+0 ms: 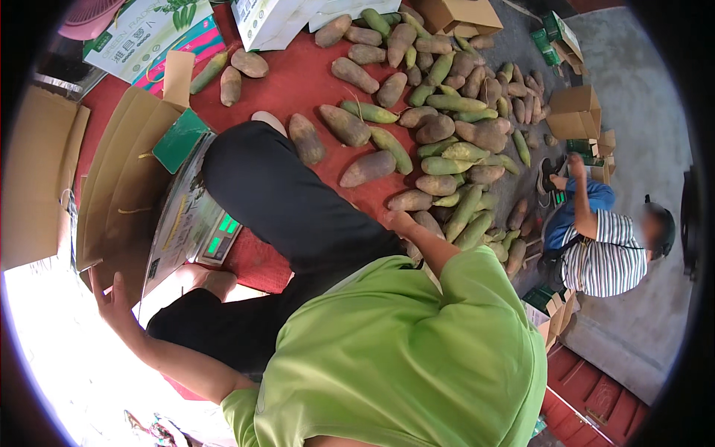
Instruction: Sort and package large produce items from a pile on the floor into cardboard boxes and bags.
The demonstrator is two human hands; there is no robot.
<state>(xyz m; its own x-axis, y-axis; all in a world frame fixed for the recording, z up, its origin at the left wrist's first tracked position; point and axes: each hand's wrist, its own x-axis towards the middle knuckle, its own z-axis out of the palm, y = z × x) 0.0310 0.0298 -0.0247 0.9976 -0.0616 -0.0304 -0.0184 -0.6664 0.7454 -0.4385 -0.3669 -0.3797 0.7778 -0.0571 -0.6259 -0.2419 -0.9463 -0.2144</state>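
Note:
My left hand (113,304) is at the lower edge of an upright cardboard box (123,194), with its fingers apart; whether they touch the cardboard I cannot tell. That box stands beside a scale with a lit green display (222,235), next to my bent leg. On the other side, my right hand (400,222) reaches down to the edge of the radish pile, close to a soil-brown radish (410,200). Its fingers are mostly hidden, so a grip does not show. Green radishes (465,212) and brown, soil-covered ones (369,169) are heaped on the red floor covering (290,82).
Another person (603,242) in a striped shirt crouches at the right, near an open carton (573,112). Printed white boxes (279,22) stand at the far side, beside a pink fan-like object (86,18). A second cardboard box (33,179) is at the far left.

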